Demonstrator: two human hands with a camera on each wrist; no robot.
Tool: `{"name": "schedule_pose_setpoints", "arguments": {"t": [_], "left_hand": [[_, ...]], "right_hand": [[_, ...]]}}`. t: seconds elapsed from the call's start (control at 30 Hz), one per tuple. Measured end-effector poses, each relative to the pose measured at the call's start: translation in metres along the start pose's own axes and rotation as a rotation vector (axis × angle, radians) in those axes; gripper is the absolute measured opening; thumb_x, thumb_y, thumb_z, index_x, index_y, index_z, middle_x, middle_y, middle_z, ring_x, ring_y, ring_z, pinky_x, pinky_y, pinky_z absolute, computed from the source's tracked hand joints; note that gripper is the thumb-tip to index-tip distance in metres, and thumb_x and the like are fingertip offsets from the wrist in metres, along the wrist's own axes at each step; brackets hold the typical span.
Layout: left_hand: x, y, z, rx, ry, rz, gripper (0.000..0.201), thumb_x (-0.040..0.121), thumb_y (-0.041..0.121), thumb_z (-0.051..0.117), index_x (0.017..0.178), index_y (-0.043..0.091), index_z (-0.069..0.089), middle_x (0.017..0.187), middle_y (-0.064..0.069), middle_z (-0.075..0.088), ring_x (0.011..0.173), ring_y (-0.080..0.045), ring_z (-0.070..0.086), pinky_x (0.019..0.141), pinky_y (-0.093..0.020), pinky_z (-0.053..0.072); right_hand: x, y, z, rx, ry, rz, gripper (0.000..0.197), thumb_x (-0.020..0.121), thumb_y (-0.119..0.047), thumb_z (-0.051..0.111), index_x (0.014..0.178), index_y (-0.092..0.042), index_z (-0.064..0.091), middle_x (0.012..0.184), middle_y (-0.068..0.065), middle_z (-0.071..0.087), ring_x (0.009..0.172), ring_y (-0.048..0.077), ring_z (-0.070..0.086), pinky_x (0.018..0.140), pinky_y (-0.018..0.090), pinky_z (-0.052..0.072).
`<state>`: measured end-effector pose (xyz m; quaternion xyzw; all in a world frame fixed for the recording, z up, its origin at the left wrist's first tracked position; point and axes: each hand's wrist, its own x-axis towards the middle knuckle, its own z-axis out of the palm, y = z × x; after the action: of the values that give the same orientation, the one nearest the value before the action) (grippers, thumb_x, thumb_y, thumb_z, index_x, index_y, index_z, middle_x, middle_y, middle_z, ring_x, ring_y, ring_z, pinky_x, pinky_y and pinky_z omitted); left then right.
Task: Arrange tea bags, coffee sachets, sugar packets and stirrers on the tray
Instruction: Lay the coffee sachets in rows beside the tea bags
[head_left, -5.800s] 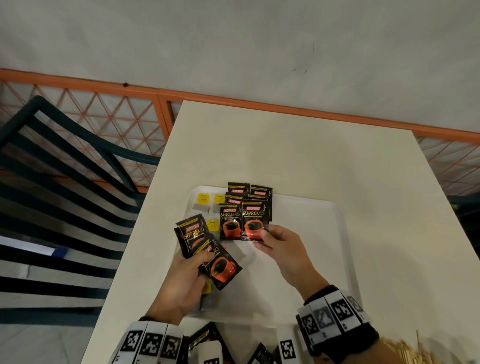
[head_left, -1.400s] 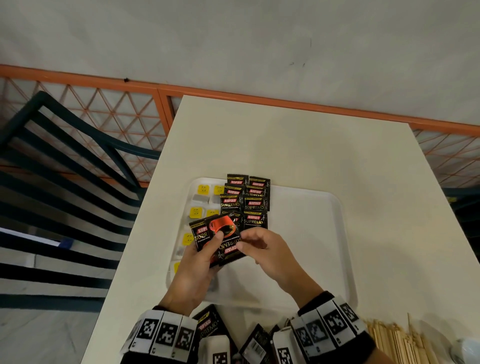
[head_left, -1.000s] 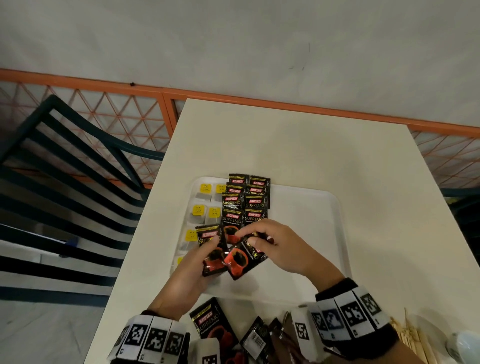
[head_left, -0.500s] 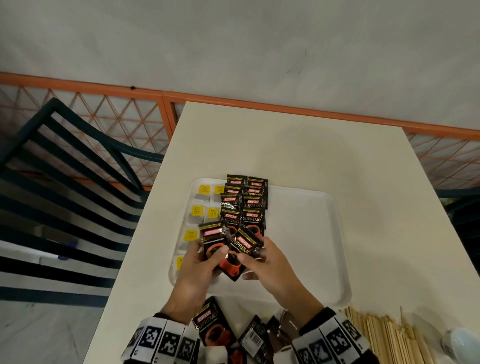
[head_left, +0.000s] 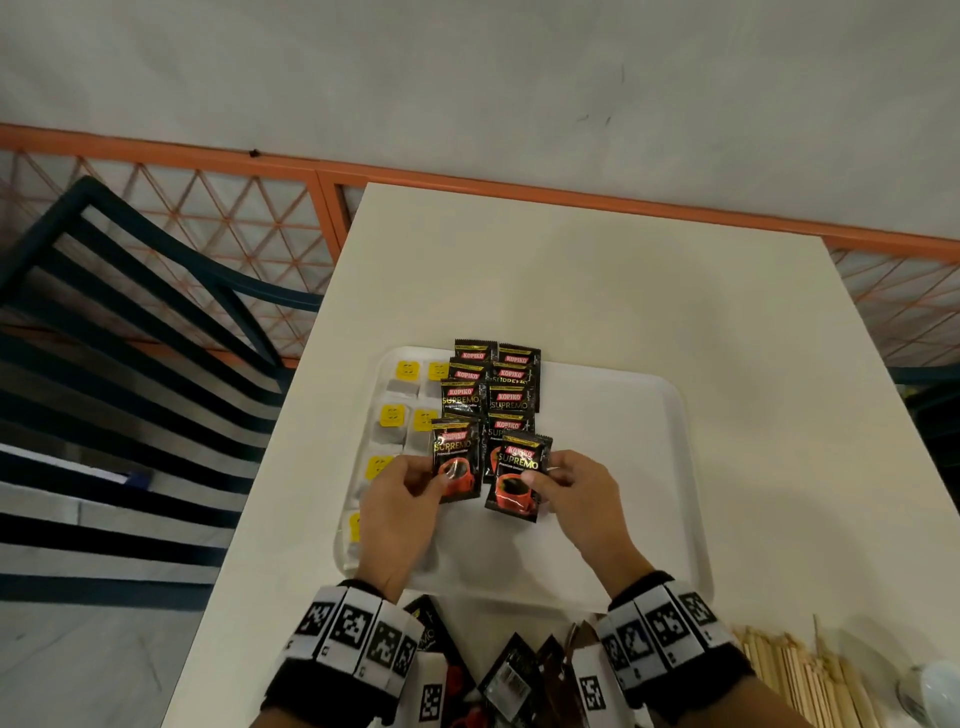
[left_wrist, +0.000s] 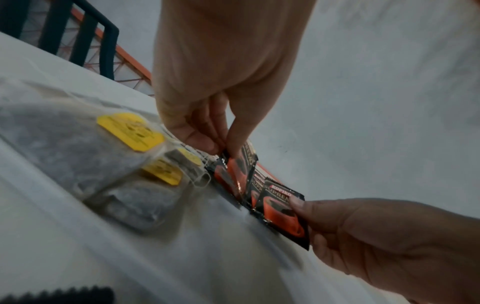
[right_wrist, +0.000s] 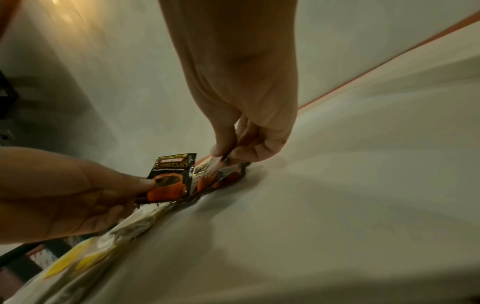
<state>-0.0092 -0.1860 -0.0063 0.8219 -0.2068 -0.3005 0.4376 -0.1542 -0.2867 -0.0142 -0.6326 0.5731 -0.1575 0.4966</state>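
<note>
A white tray (head_left: 680, 467) lies on the table. Tea bags (head_left: 400, 410) with yellow tags fill its left side, and two columns of black coffee sachets (head_left: 493, 389) overlap beside them. My left hand (head_left: 431, 480) pinches one coffee sachet (head_left: 457, 467) at the near end of the left column. My right hand (head_left: 543, 475) pinches another sachet (head_left: 519, 478) at the near end of the right column. In the left wrist view the left hand's sachet (left_wrist: 231, 174) is tilted, with its lower edge near the tray. The right wrist view shows the right hand's sachet (right_wrist: 228, 170) low over the tray.
Loose coffee sachets (head_left: 514, 675) lie on the table at the near edge, between my wrists. A pile of wooden stirrers (head_left: 800, 675) lies at the near right beside a white object (head_left: 935, 691). A dark slatted chair (head_left: 130, 364) stands left of the table.
Half a second ago the two held sachets overlapped at an angle between my hands. Now they are apart and upright, side by side at the near ends of the two columns.
</note>
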Motion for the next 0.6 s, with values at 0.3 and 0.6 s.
{"name": "schedule_pose_setpoints", "arguments": {"t": [0.3,0.6], "left_hand": [[0.007,-0.007,0.005,0.15,-0.007,0.102,0.024,0.081,0.012,0.068,0.105,0.008,0.064,0.086,0.004,0.06,0.081,-0.011,0.057,0.076,-0.023,0.046],[0.009,-0.011,0.006,0.256,0.003,0.183,0.028,0.082,0.011,0.067,0.109,0.007,0.062,0.092,0.001,0.055,0.083,-0.011,0.052,0.075,-0.017,0.037]], "right_hand": [[0.008,-0.002,0.008,-0.101,0.005,-0.104,0.025,0.08,-0.014,0.07,0.1,-0.007,0.058,0.066,-0.01,0.051,0.063,0.0,0.048,0.058,0.009,0.037],[0.009,0.002,0.011,-0.18,0.048,-0.138,0.041,0.08,-0.018,0.07,0.116,-0.008,0.053,0.068,-0.006,0.051,0.066,0.005,0.049,0.063,0.015,0.036]]}}
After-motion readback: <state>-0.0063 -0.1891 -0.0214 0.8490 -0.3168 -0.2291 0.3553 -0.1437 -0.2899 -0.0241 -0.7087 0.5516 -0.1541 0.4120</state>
